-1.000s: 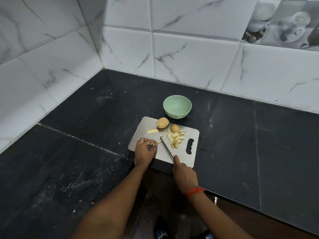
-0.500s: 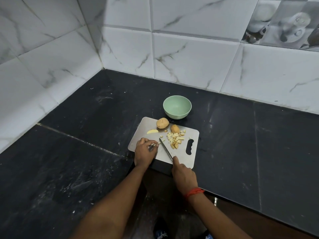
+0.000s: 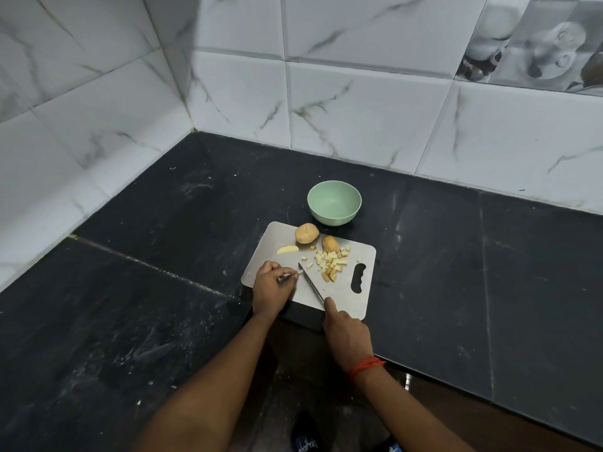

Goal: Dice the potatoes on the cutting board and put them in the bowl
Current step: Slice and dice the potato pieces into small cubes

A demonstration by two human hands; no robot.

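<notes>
Your cutting board (image 3: 359, 305) sits at the counter's (image 3: 163, 223) near edge, with the bowl (image 3: 334, 220) just behind it. On the board, the whole potato (image 3: 306, 233) lies at the far edge, the cut potato (image 3: 330, 244) to its right, a slice (image 3: 287, 249) to its left and the diced pile (image 3: 331, 264) right of centre. Your left hand (image 3: 269, 290) pinches a potato strip (image 3: 299, 272) at the near left. The knife (image 3: 311, 283) in your right hand (image 3: 347, 334) runs diagonally between strip and pile.

Your left hand (image 3: 272, 288) and right hand (image 3: 347, 334) are bare. The left forearm (image 3: 212, 386) and right forearm (image 3: 417, 415) are bare down to the lower frame edge. Your right wrist carries a red-orange thread band (image 3: 367, 367) wound in several strands. At the bottom edge, a dark blue shoe (image 3: 305, 445) shows white lettering. A second shoe (image 3: 393, 447), also blue, is mostly cut off.
</notes>
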